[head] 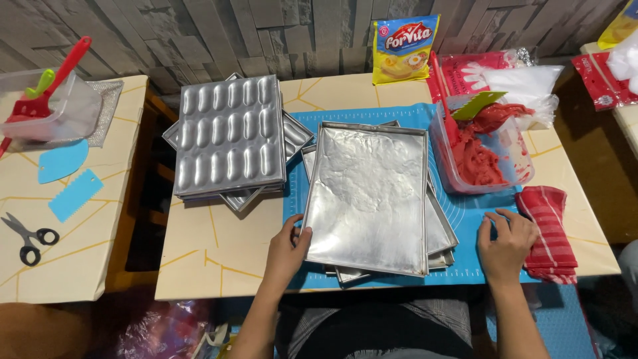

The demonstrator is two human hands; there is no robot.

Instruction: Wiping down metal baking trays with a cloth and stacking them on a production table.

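Note:
My left hand point(288, 249) grips the near left edge of a flat rectangular metal baking tray point(369, 196), the top one of a small skewed stack on a blue silicone mat point(465, 219). My right hand point(506, 240) rests palm down on the mat at the tray's right, fingers slightly spread, beside a folded red striped cloth point(548, 233). Behind the right hand stands a clear plastic tub point(482, 149) with red dough and a green scraper in it.
A stack of moulded metal trays point(229, 139) with oval hollows lies to the left. A yellow packet point(403, 48), a red packet and a white plastic bag stand at the back. The left table holds scissors point(26, 236), blue scrapers and a tub with a red spatula.

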